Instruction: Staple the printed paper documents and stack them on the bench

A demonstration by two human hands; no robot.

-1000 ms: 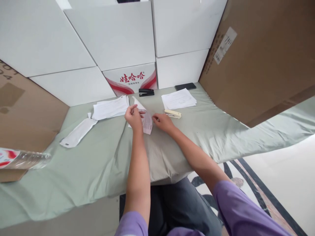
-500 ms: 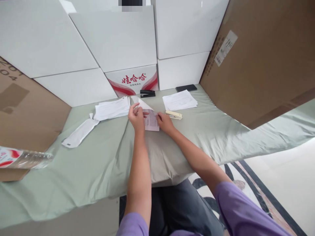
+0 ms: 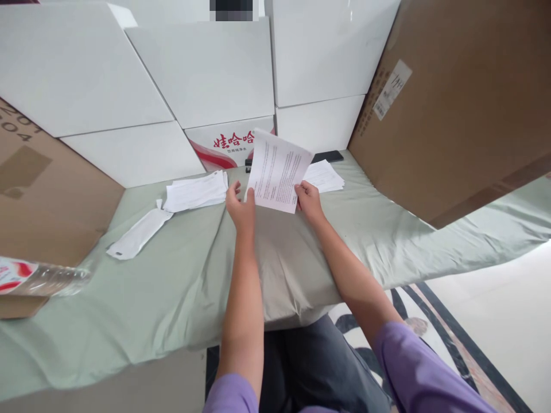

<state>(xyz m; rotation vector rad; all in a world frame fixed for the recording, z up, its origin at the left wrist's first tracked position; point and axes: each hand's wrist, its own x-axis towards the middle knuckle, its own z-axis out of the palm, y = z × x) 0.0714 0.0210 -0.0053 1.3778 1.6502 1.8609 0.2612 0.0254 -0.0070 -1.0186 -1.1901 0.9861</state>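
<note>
A printed sheet of paper (image 3: 278, 169) is tilted up above the table, its text facing me. My right hand (image 3: 308, 201) is closed on the sheet's lower right edge, thumb in front. At the lower left edge is my left hand (image 3: 241, 207); its thumb lies against the paper, while its other fingers are spread to the left, apart from it. Whether more sheets lie behind this one, I cannot tell. Behind the paper, one end of a black stapler (image 3: 248, 165) peeks out. The cream stapler is hidden.
Paper stacks lie left (image 3: 196, 191) and right (image 3: 326, 176) of my hands. A white strip-like packet (image 3: 140, 234) rests on the green cloth (image 3: 181, 287). A dark phone-like slab (image 3: 329, 156) sits behind. White boxes (image 3: 202, 74), a cardboard box (image 3: 456, 115) and a plastic bottle (image 3: 55, 279) surround this area.
The sheet has come up from the table and now stands tilted, printed side toward me. My right hand moved up and right with it; my left hand's fingers have spread away from the paper.
</note>
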